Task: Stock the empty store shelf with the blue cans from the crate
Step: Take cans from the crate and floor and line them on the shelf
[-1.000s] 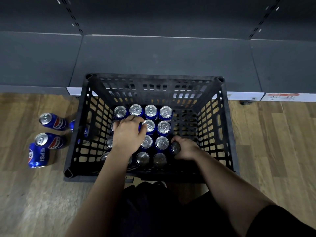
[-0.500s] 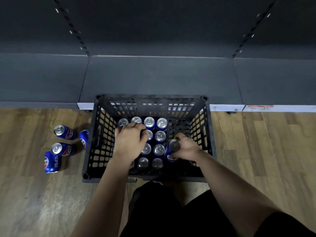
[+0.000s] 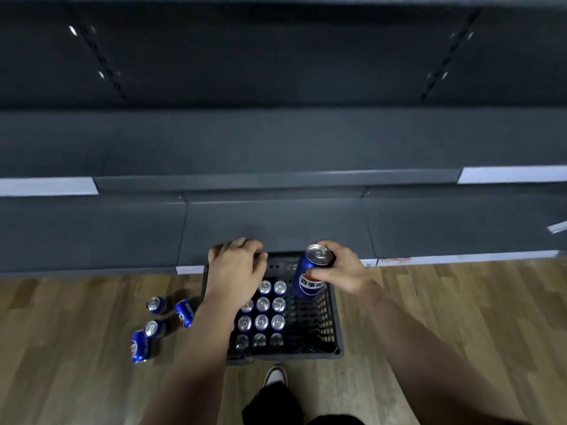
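Cans stand upright in rows in the left part of a black crate, lids up. Right part of the crate shows only its grid bottom.

Right hand is clamped on one blue can, fingers wrapped round its side, above the crate's far right corner. The can's long axis is near vertical, lid end up and base pointing down at the crate.

Left hand hovers over the far left rim with its fingers curled downward. The underside of the palm is hidden, so I cannot tell whether it grips anything. Hands are apart, one toward each end of the far rim.

Shelf lies straight ahead, its lower board just beyond the crate's far wall. No can stands on it yet.

Judgement: stocking has barely begun. The right hand is the loaded one, and the shelf is ahead of it. The can is already close to upright, so it should need a forward carry and little turning before it is set on its base.

Loose cans rest on the wooden floor left of the crate.
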